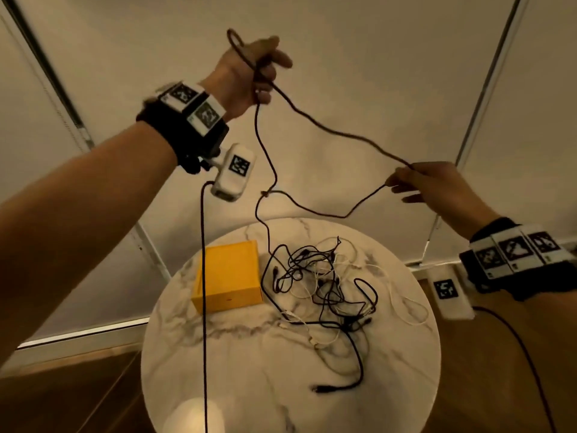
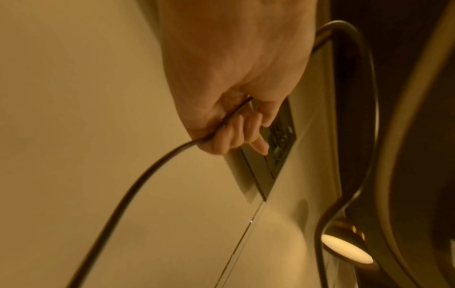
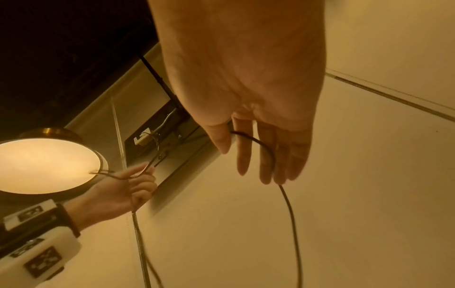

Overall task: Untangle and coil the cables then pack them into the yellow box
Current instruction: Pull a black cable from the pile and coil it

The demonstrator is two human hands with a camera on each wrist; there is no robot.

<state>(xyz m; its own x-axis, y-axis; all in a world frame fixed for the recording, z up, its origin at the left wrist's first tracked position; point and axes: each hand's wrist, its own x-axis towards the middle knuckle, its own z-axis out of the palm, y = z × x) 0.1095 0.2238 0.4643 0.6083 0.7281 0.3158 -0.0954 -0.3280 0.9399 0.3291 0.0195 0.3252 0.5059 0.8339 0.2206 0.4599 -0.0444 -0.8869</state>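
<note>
My left hand (image 1: 259,70) is raised high, its fingers (image 2: 231,134) curled round a dark cable (image 1: 327,129) that loops above the fist. The cable sags across to my right hand (image 1: 406,179), lower and to the right, which pinches it between thumb and forefinger (image 3: 242,152); the other fingers stay fairly straight. A small knot (image 1: 265,193) sits in the hanging part. From there the cable drops into a tangle of black and white cables (image 1: 321,285) on the table. The yellow box (image 1: 228,276) stands closed to the left of the tangle.
The round marble table (image 1: 249,354) is small, with wooden floor around it. A black plug end (image 1: 318,387) lies near its front. The left wrist camera's cord (image 1: 203,276) hangs straight down across the box. A lit ceiling lamp (image 3: 46,165) is overhead.
</note>
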